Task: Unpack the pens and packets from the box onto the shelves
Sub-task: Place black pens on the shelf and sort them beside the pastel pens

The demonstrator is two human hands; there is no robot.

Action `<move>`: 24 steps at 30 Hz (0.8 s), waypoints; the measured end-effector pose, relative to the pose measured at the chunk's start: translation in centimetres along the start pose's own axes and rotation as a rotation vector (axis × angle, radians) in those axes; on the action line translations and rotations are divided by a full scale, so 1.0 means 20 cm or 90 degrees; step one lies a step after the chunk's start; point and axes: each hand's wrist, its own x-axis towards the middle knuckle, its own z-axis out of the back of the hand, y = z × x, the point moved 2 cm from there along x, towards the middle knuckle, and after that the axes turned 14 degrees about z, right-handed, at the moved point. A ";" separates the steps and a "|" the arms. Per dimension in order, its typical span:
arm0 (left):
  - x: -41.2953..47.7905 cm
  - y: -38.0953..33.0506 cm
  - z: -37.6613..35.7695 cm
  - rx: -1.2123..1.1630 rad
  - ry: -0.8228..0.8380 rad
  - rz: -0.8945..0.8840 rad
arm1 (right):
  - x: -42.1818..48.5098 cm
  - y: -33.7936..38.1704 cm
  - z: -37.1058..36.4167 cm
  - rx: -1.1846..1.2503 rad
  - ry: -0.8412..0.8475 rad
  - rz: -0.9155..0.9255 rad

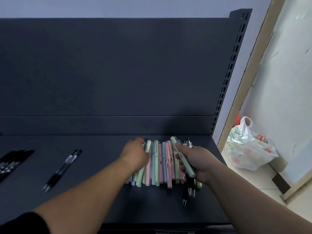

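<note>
A row of pastel pens (160, 162), green, pink and blue, lies side by side on the dark shelf (94, 191). My left hand (135, 154) rests on the left end of the row, its fingers curled over the tops of the pens there. My right hand (197, 162) grips a green pen (183, 157) held at a slant above the right end of the row. Black pens (189, 190) stick out below my right hand; whether it holds them too is unclear. No box is in view.
Two black pens (63, 168) lie apart on the shelf's left side, and a pile of dark pens (11, 162) sits at the far left edge. A slotted upright (228, 73) ends the shelf on the right. A white plastic bag (248, 147) sits on the floor beyond.
</note>
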 end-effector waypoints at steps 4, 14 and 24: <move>-0.08 -0.02 0.00 -0.089 -0.090 -0.099 | -0.02 0.01 -0.02 -0.008 0.022 0.004; -0.16 -0.16 0.05 -0.600 0.275 0.076 | -0.07 0.05 -0.13 -0.070 0.139 0.059; 0.05 -0.03 0.08 -0.081 0.017 0.002 | -0.03 0.03 -0.02 0.030 0.049 -0.036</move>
